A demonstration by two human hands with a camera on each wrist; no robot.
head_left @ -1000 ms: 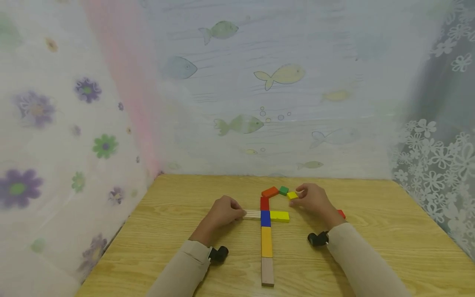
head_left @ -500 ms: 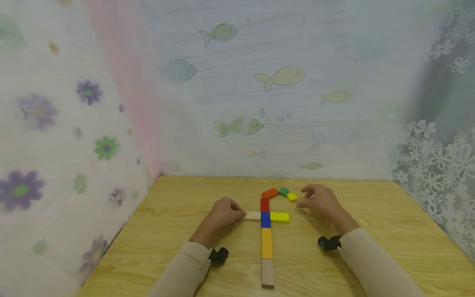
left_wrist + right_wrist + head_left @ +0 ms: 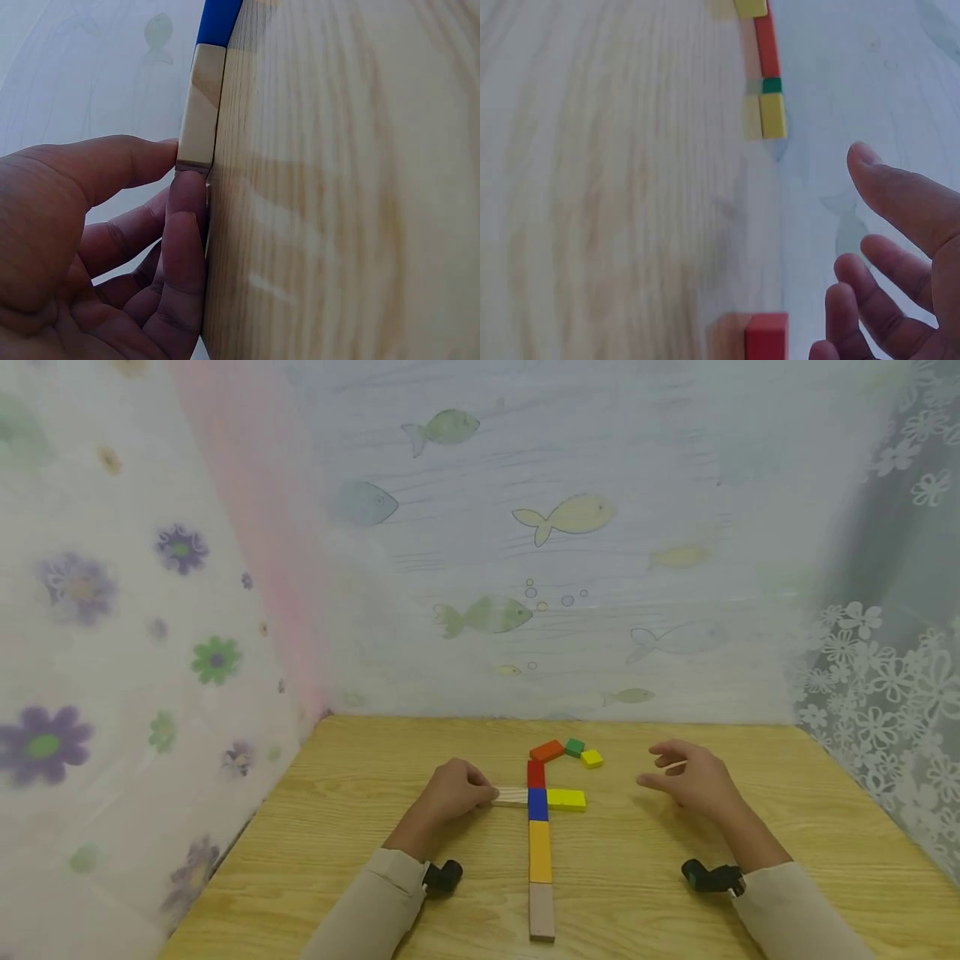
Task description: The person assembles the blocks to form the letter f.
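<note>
In the head view my left hand [image 3: 453, 789] pinches the outer end of a plain wooden block [image 3: 512, 797]. That block's other end meets a blue block [image 3: 537, 804]; a yellow block [image 3: 566, 800] extends from the blue one's right side. Above the blue block stands a red block [image 3: 536, 774], then an orange-red block [image 3: 547, 750], a small green block [image 3: 574, 747] and a small yellow block [image 3: 592, 758] curve rightward. My right hand [image 3: 693, 777] hovers right of this curve, fingers spread and holding nothing. Near it, a red block [image 3: 767, 336] shows in the right wrist view, hidden in the head view.
Below the blue block, an orange-yellow block [image 3: 540, 852] and a brownish wooden block [image 3: 542, 912] continue the line toward me. The wooden table [image 3: 337, 827] ends at a back wall sheet [image 3: 420, 668] with fish drawings. Flowered sheets hang at both sides.
My right hand has let go of the small yellow block and moved right, away from it. The yellow block stays beside the green one. My left hand has stayed at the plain wooden block.
</note>
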